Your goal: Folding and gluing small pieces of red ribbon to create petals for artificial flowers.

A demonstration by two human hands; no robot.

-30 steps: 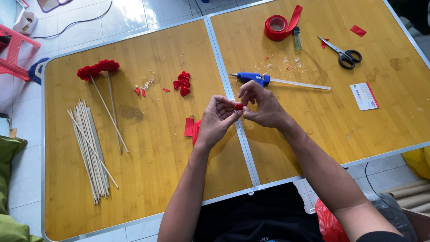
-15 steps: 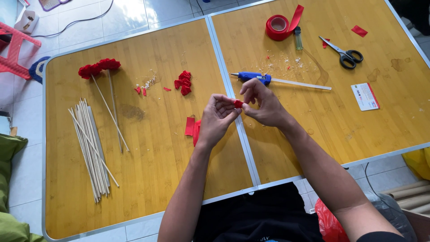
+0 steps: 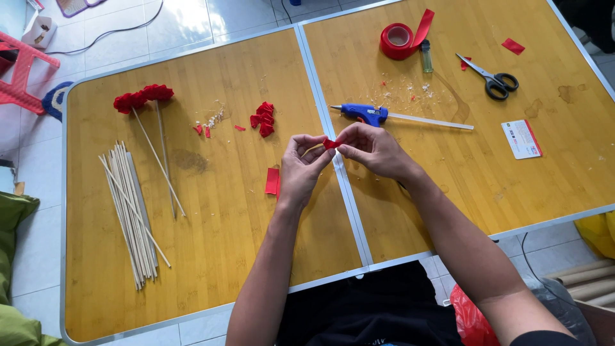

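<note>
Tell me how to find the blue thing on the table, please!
Start at the metal seam that runs down the middle of the yellow wooden table. Just right of it, a little beyond the two hands, lies the glue gun on its side. It is the only blue thing there, with a long pale glue stick sticking out toward the black scissors.

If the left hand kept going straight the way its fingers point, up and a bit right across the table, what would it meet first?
The left hand already pinches the small red ribbon piece against the right hand. Past those, probably the blue glue gun, though height above the table is unclear.
</note>
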